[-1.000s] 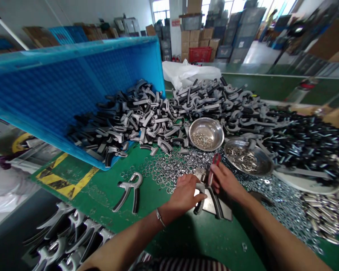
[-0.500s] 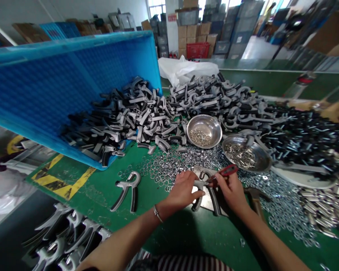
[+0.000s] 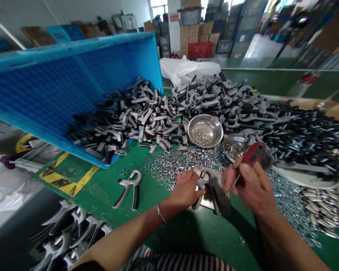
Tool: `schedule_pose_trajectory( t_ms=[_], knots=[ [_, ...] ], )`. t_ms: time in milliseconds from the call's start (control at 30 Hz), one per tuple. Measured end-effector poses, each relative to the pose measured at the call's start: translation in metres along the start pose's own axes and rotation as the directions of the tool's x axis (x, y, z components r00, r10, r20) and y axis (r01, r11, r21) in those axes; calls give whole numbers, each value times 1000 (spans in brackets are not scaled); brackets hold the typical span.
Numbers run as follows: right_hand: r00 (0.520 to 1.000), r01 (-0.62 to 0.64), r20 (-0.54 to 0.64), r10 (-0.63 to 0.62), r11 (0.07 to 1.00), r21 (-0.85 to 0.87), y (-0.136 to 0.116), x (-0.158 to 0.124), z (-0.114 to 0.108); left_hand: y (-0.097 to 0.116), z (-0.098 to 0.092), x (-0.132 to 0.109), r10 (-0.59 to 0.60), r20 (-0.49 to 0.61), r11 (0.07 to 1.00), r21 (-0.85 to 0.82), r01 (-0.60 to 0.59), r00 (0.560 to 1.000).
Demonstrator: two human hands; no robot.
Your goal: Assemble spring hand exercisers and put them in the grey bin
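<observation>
On a metal plate (image 3: 224, 201) lies a grey-and-black hand grip (image 3: 214, 194) with a small spring at its top. My left hand (image 3: 185, 190) holds the grip's left side, fingers and thumb around it. Just right of the plate, my right hand (image 3: 250, 184) is closed on a red-handled screwdriver (image 3: 254, 153), its thin shaft pointing down and left, apart from the grip. Another hand grip (image 3: 129, 188) lies on the green table to the left. Behind my hands are metal rings (image 3: 165, 165) and two steel bowls, one with small pins (image 3: 200, 137).
A tipped blue crate (image 3: 73, 75) at the left spills grey-and-black handles (image 3: 147, 113) across the table's back. Black parts with bolts (image 3: 310, 131) and metal cylinders (image 3: 324, 210) lie at the right. More grips (image 3: 64, 241) are at lower left. Boxes stand behind.
My right hand has moved right and toward me with the screwdriver, off the grip, and the screwdriver's handle has tilted up. My left hand stays on the grip.
</observation>
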State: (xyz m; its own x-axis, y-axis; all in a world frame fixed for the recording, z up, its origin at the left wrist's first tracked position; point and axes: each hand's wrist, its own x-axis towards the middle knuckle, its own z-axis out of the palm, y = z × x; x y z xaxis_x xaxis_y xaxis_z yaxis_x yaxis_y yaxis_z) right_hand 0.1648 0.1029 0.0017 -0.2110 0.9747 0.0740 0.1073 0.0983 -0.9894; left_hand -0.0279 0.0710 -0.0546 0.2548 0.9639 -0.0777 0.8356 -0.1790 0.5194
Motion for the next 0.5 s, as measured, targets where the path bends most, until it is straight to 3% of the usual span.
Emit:
schedule_pose_trajectory(
  t_ms=[67, 133, 200, 300, 400, 500],
  knots=[
    [995, -99, 9, 101, 986, -131, 14, -6, -21, -2, -3, -1, 39, 8, 999, -19, -39, 999],
    [983, -159, 21, 181, 905, -394, 40, -17, -44, -4, -11, 4, 111, 5, 993, -45, -110, 994],
    [988, -109, 13, 155, 750, -652, 67, -28, -67, -7, -24, 23, 185, -23, 982, -32, -186, 982],
    [1000, -18, -25, -4, 560, -829, 81, -25, -87, -10, -47, 76, 251, -59, 962, 122, -243, 966],
    [980, 176, 110, -168, 446, -878, 64, 19, -81, -10, -65, 144, 251, -45, 933, 278, -229, 967],
    [950, 308, 263, -170, 360, -881, 42, 86, -55, -10, -71, 194, 225, -13, 933, 292, -211, 974]
  ],
)
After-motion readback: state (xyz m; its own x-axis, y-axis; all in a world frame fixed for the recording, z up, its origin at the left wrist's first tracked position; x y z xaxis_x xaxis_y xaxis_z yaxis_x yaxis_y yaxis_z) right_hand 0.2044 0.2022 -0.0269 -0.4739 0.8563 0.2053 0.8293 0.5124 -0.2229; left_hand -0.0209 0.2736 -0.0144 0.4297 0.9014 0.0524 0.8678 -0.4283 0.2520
